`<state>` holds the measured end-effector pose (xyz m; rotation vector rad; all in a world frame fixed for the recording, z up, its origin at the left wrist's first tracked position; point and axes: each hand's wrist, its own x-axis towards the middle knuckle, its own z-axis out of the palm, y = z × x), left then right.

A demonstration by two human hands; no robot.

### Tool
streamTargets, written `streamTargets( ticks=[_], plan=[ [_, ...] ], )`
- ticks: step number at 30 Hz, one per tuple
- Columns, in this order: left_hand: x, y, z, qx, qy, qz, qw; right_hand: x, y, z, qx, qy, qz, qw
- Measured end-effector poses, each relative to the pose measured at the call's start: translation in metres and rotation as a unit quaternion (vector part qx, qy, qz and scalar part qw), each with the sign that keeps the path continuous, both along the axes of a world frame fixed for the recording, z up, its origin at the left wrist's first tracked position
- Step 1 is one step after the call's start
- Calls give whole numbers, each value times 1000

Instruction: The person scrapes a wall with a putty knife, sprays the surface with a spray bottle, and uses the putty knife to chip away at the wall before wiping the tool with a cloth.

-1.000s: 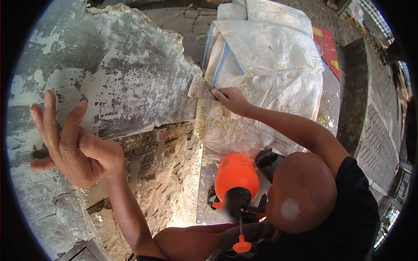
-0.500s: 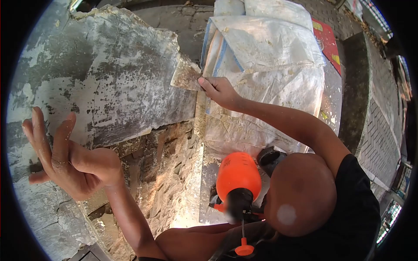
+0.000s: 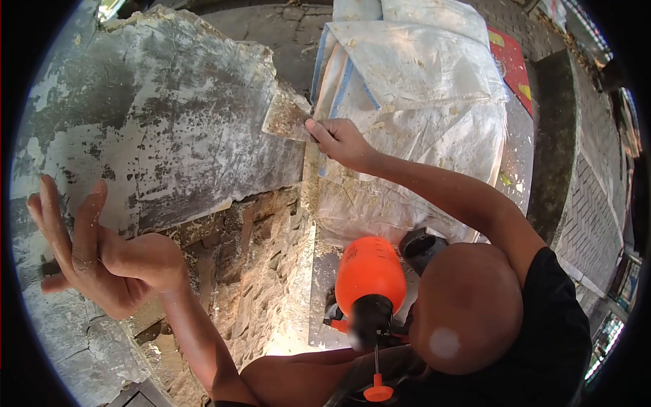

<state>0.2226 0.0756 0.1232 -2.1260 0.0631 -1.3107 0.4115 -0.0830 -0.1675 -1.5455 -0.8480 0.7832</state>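
My right hand [image 3: 341, 144] grips a flat scraper [image 3: 286, 121] with a dirt-covered, widening blade. The blade lies at the torn right edge of the grey, flaking plaster wall [image 3: 196, 108], and the fingers hide its handle. Over at the left, my left hand [image 3: 112, 254] is raised in front of the wall, palm turned up, fingers apart and holding nothing. Rough exposed brickwork [image 3: 261, 251] shows below the plaster, between my two arms.
An orange pump sprayer [image 3: 369, 275] with a black collar stands by my bent knee [image 3: 468, 308]. Beyond it is a dark shoe [image 3: 420, 249]. Dusty white woven sheeting [image 3: 420, 74] covers a surface at the right. A red panel [image 3: 510, 64] shows past its edge.
My left hand has shifted slightly left and down. My right hand and the scraper have moved only a little to the left, still at the plaster's edge.
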Motion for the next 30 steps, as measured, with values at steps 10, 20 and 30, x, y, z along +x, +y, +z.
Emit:
streamTargets(
  ticks=[10,20,30],
  plan=[
    [6,-2,0,-11,-15,-23,1000,-5,2,4,27,21,-15,999],
    [4,-1,-5,-66,-23,-27,997,-5,7,30,34,-76,-35,996],
    [15,-10,-10,-204,-142,-187,950,-9,3,92,34,-131,1,991]
  ],
)
